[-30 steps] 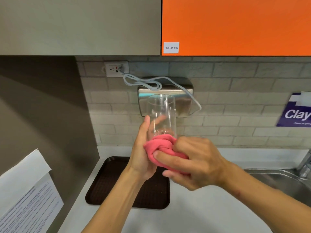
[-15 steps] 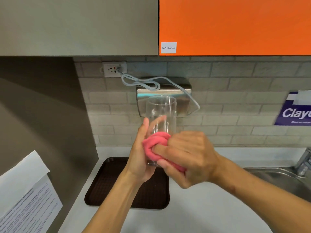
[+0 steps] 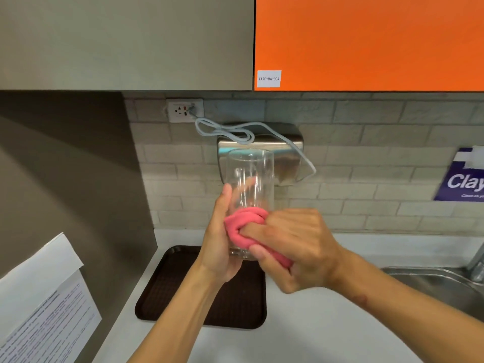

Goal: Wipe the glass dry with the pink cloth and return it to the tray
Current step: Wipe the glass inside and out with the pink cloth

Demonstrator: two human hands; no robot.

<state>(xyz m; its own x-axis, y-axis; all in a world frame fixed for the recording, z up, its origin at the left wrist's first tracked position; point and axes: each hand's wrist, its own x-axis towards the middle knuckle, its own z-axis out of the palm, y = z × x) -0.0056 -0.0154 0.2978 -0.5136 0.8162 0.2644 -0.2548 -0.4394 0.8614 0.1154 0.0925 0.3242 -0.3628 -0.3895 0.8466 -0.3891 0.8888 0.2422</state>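
We had one glass (image 3: 251, 184), one cloth (image 3: 242, 225) and one tray (image 3: 235, 299) going here, plus our two hands. The glass was a plain clear cylinder, smooth and straight-sided, held upright in the air above the tray's far edge. Our left hand (image 3: 218, 247) was wrapped around its lower part, fingers curled behind it and thumb up the near side. Our right hand (image 3: 293, 244) had its fingers clenched on the pink cloth, a soft bunched wad pressed against the glass's lower right side. The tray was dark brown, rectangular with rounded corners and a gridded texture, sitting at the counter's (image 3: 301, 323) far left corner. Above, one orange cabinet (image 3: 366, 40) had a white sticker (image 3: 268, 78) reading "TA7F-BA-004". One purple sign (image 3: 463, 179) on the tile showed "Clay", cut off. One steel sink (image 3: 440, 286) sat at the right edge.
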